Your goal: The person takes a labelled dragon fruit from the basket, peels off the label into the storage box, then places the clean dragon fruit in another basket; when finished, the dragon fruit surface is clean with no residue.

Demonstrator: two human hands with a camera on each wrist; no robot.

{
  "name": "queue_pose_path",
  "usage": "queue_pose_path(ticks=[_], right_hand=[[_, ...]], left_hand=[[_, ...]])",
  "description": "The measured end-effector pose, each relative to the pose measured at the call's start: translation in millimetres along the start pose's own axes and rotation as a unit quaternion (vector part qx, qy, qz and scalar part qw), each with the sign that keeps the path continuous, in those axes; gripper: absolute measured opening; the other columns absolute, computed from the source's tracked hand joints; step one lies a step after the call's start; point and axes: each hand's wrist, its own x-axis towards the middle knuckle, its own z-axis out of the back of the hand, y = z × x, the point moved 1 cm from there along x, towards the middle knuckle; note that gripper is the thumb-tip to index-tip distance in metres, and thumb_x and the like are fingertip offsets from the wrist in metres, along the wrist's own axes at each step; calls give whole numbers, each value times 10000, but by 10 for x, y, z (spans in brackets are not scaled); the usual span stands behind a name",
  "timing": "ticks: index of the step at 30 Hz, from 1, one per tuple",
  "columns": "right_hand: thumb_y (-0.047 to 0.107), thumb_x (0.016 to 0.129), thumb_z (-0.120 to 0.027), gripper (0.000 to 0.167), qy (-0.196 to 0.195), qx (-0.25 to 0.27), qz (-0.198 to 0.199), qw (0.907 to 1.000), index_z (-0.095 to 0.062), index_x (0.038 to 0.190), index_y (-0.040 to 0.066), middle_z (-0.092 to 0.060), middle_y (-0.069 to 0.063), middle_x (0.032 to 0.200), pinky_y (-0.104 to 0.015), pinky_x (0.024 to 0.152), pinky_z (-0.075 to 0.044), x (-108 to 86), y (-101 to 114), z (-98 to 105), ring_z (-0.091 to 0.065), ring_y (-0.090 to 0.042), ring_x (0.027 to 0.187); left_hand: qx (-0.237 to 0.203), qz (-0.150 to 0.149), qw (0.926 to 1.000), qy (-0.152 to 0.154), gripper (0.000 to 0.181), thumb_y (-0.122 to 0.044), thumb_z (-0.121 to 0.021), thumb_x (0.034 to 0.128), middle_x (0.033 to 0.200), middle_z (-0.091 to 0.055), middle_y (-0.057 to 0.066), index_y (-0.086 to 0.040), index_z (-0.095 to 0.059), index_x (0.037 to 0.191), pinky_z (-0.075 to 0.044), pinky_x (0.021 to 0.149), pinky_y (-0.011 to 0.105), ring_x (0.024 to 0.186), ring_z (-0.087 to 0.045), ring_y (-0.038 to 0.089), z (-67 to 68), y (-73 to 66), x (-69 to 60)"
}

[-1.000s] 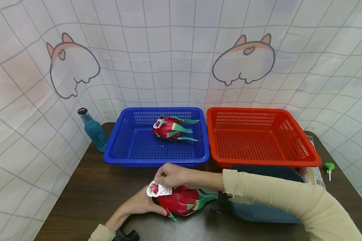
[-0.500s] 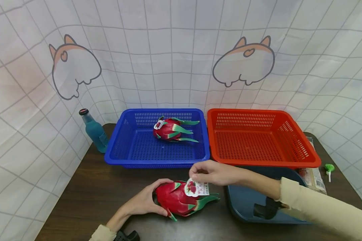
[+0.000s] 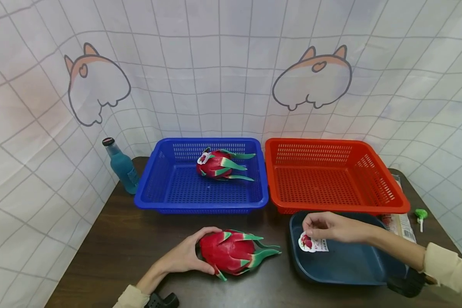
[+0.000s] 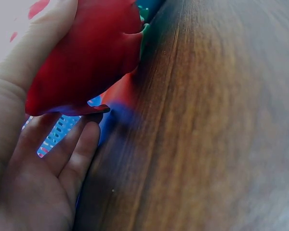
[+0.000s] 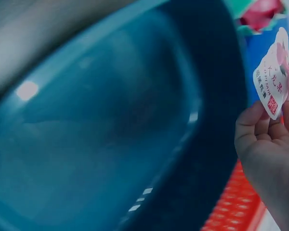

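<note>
**Left hand (image 3: 185, 256) gripping a dragon fruit (image 3: 231, 252), right hand (image 3: 329, 226) pinching a label (image 3: 313, 243)**

The left hand is hiding the blunt end of the dragon fruit, which is lying on the desk (image 3: 108, 239) in front of the blue basket (image 3: 185, 188); thumb and fingers are curling round opposite sides. The left wrist view is cutting this fruit off at the top. The right hand is holding the printed label between thumb and fingers over the dark blue tub (image 3: 350, 261), though its height above the tub is hard to judge. The right wrist view is cutting this hand off at the edge and blurring the tub. A packet (image 3: 402, 226) is lying partly hidden by the red basket (image 3: 315, 188), its print too small to read. Both sleeves are running out of the head view.

Two dragon fruits are showing: the gripped one and a second dragon fruit (image 3: 215, 164) lying in the blue basket, wearing a sticker (image 3: 204, 158). Two baskets are standing side by side at the back, with one tub in front of the red one. One bottle of blue liquid (image 3: 123, 169) is standing just beside the blue basket, and one green lollipop (image 3: 421, 214) is lying near the right edge.

The desk is showing dark wood grain. Behind it, a white grid-patterned cloth (image 3: 215, 85) is hanging in ripples, carrying two cartoon animal drawings (image 3: 312, 81).
</note>
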Motion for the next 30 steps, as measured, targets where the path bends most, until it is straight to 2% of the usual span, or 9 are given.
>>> queue_pose_path(ticks=[5,9,17,26,30], right_hand=[[136,1001,-512,124,264,-119,-25,9996,-558,1024,23,-554,-112,882,-220,677,-475,17,-162,7,-541,-39,794],[152,994,-529,132,245,-252,-36,9994,-573,1008,29,-563,-94,864,-225,643,-467,55,-237,32,-534,-37,768],[139,987,-545,114,239,-586,196,9978,-596,987,37,-587,-165,853,-183,631,-460,133,-435,48,-517,19,752],[105,933,-623,32,64,-1213,453,9916,-617,958,86,-596,-70,821,-184,617,-474,148,-576,-1,-508,33,741],[113,905,-663,72,-122,-1486,539,9874,-609,950,96,-577,-14,820,-180,621,-465,131,-643,-46,-495,31,754]], left_hand=[[29,28,10000,-27,783,-323,-850,733,1372,-511,-108,-361,-418,1384,-501,947,255,1236,-503,145,18,-10,8],[22,41,10000,25,779,-332,-844,740,1368,-513,-109,-370,-410,1387,-504,949,264,1234,-509,153,21,-15,26],[-65,85,9999,93,783,-322,-843,744,1372,-512,-109,-370,-404,1391,-495,958,260,1238,-511,154,7,1,16],[-71,57,9999,89,788,-302,-843,745,1379,-514,-99,-363,-402,1395,-484,970,258,1242,-516,151,6,7,-13],[-63,90,9999,95,787,-310,-842,746,1376,-518,-98,-364,-401,1396,-481,975,259,1244,-515,153,5,2,-7]])
